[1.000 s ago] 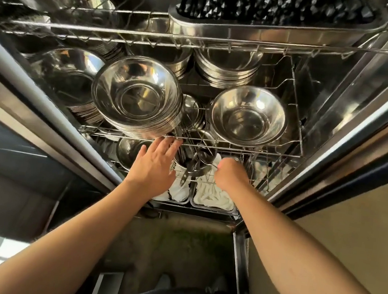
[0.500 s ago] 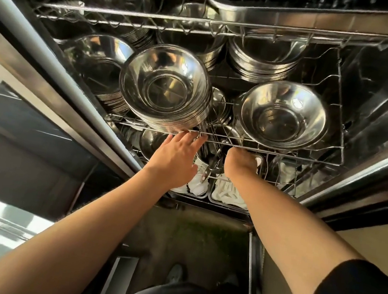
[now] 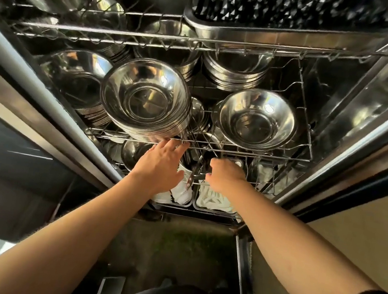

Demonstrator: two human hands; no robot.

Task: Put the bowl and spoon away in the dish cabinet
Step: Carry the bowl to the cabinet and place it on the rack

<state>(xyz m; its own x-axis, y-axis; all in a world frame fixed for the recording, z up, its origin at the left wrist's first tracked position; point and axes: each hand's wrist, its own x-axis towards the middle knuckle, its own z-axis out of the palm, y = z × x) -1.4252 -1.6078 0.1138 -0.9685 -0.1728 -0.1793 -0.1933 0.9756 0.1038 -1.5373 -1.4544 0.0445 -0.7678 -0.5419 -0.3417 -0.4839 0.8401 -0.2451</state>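
Note:
On the lower wire shelf, a steel bowl (image 3: 186, 167) sits between my hands, only a strip of its rim showing. A thin metal spoon handle (image 3: 192, 177) sticks out of it toward me. My left hand (image 3: 159, 167) lies flat against the bowl's left side. Its fingers are stretched out and the tips reach the front wire of the middle shelf (image 3: 274, 156). My right hand (image 3: 225, 175) is curled on the bowl's right side, knuckles toward me. What its fingers hold is hidden.
The open dish cabinet holds stacks of steel bowls (image 3: 145, 100) (image 3: 256, 119) on the middle shelf and a tray of cutlery (image 3: 296, 8) on the top one. Another bowl (image 3: 131, 154) is left of my hand. White cloth-filled trays (image 3: 214, 199) sit below. Door frames (image 3: 365, 137) flank both sides.
Both hands have stayed around the bowl and pushed slightly deeper. My left fingertips now touch the middle shelf's front wire. The view has tilted a little.

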